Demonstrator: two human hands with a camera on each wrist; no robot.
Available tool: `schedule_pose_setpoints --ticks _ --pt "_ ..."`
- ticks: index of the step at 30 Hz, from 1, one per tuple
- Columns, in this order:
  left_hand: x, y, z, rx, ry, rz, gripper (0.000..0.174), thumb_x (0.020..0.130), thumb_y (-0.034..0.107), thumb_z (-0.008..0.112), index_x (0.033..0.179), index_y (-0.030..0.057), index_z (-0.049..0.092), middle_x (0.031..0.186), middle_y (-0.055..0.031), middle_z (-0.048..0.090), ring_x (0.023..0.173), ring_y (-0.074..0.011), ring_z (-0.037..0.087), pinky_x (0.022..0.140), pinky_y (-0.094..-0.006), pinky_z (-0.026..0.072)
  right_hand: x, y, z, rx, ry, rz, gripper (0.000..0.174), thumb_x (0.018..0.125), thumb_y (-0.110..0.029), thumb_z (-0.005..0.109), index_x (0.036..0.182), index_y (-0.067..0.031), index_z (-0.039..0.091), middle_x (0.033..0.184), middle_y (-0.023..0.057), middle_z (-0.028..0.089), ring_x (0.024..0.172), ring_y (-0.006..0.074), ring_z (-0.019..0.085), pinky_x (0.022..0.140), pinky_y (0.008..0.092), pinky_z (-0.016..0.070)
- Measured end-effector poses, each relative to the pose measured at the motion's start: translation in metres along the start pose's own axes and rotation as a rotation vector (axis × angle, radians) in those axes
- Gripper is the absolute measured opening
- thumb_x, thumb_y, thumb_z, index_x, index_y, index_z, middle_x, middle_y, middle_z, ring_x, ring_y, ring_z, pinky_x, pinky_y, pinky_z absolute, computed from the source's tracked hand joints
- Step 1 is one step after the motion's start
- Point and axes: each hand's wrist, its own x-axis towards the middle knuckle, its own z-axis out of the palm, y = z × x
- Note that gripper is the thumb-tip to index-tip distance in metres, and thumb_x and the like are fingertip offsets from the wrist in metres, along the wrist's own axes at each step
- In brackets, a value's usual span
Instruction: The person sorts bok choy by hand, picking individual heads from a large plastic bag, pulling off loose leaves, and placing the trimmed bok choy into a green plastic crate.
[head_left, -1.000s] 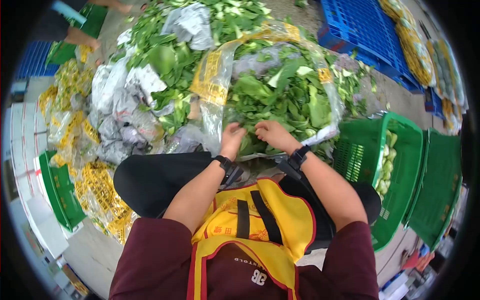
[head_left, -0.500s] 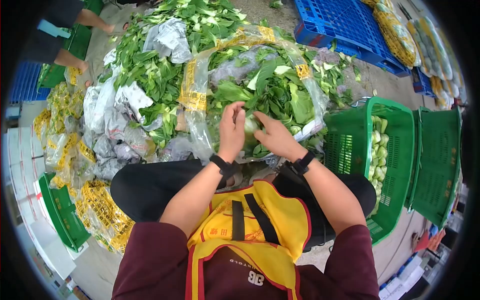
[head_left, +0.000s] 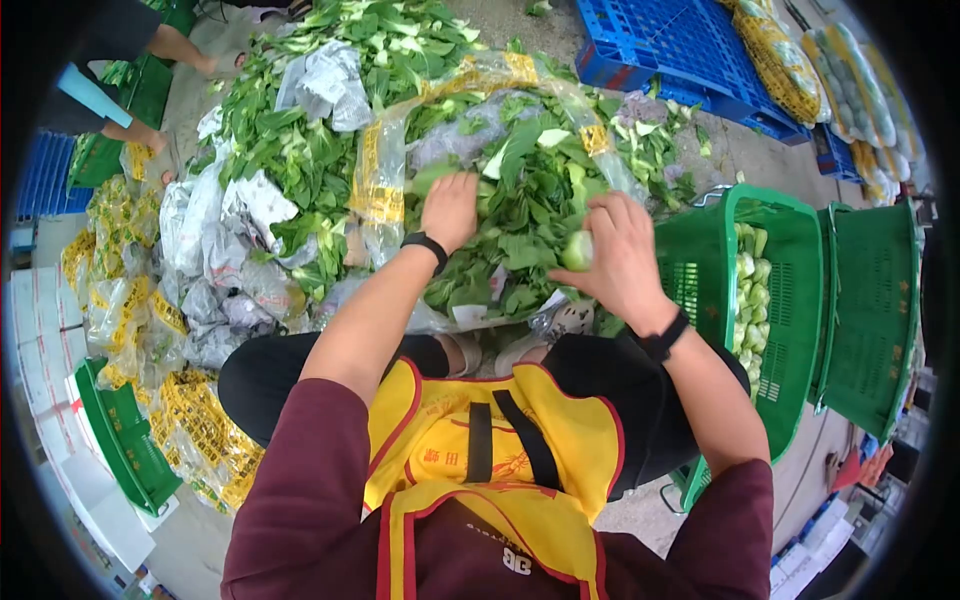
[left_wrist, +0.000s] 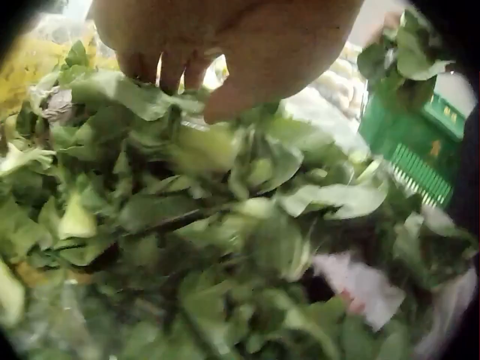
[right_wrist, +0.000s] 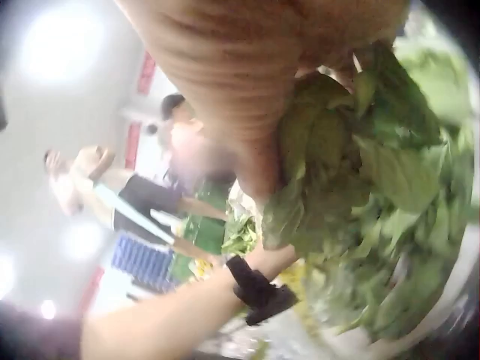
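Within the clear bag with yellow print [head_left: 380, 170] lies a heap of leafy greens [head_left: 520, 225]. My left hand [head_left: 450, 212] reaches over the heap's left part; in the left wrist view the hand [left_wrist: 232, 45] points its fingers down at the leaves [left_wrist: 262, 165], the fingertips partly hidden. On the right, my right hand [head_left: 622, 255] grips a bok choy, its pale base [head_left: 577, 250] showing between thumb and fingers. The right wrist view shows the hand [right_wrist: 255, 75] round its dark green leaves [right_wrist: 319, 150].
Right of the heap stands a green crate [head_left: 700, 260] holding pale-based bok choy [head_left: 750, 300], with another green crate [head_left: 870, 310] beyond. A blue pallet [head_left: 680, 50] lies at upper right. Crumpled bags [head_left: 210, 300] and loose leaves [head_left: 300, 160] lie left. People stand at upper left.
My hands, close together earlier, have moved apart: the left up and left over the leaves, the right toward the green crate with the bok choy. The head view has shifted slightly.
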Motion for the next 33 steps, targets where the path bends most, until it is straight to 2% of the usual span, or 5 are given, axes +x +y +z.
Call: schedule_pose_setpoints --ticks 8,14,17,25,33 --pt "-0.043 -0.009 -0.001 -0.096 0.061 -0.036 0.057 0.068 0.016 0.085 0.118 0.0062 0.059 0.105 -0.01 0.062 0.109 -0.0304 0.057 0.097 -0.0414 0.0427 -0.014 0.026 0.016 0.541 -0.244 0.431 0.058 0.075 -0.043 0.082 0.104 -0.0012 0.053 0.082 0.0228 0.064 0.082 0.0399 0.065 0.072 0.0433 0.0509" --pt "-0.044 -0.02 -0.059 -1.922 -0.043 -0.867 0.054 0.084 0.008 0.072 0.133 0.0036 0.049 0.129 -0.0094 0.061 0.112 -0.0234 0.062 0.096 -0.0368 0.0497 -0.002 0.008 0.022 0.597 -0.387 0.311 0.061 0.08 -0.042 0.078 0.115 -0.0009 0.049 0.091 0.0235 0.063 0.087 0.0427 0.063 0.076 0.0438 0.0504" --pt "-0.032 -0.003 -0.095 -2.152 -0.179 -0.531 0.057 0.086 0.012 0.067 0.139 0.0048 0.045 0.138 -0.0129 0.053 0.123 -0.028 0.055 0.106 -0.0429 0.0446 0.006 0.005 0.009 0.535 -0.341 0.29 0.063 0.07 -0.033 0.085 0.114 -0.0012 0.052 0.11 0.0205 0.062 0.1 0.0406 0.061 0.084 0.0435 0.0499" --pt "-0.004 0.076 -0.131 -0.946 0.142 -0.33 0.057 0.081 0.007 0.074 0.131 -0.001 0.049 0.123 -0.0123 0.06 0.107 -0.0184 0.06 0.093 -0.0323 0.0477 -0.005 -0.003 -0.053 0.527 -0.054 0.208 0.06 0.069 -0.022 0.083 0.117 -0.0019 0.053 0.106 0.018 0.062 0.1 0.0402 0.06 0.084 0.0451 0.0491" --pt "-0.007 0.18 -0.137 -1.515 0.257 -0.22 0.056 0.092 0.003 0.06 0.142 -0.0012 0.036 0.128 -0.0097 0.056 0.112 -0.0177 0.056 0.1 -0.0298 0.0429 -0.02 0.019 -0.04 0.752 0.074 0.26 0.06 0.071 -0.012 0.078 0.124 -0.0012 0.051 0.113 0.016 0.06 0.103 0.0303 0.06 0.089 0.0371 0.0486"
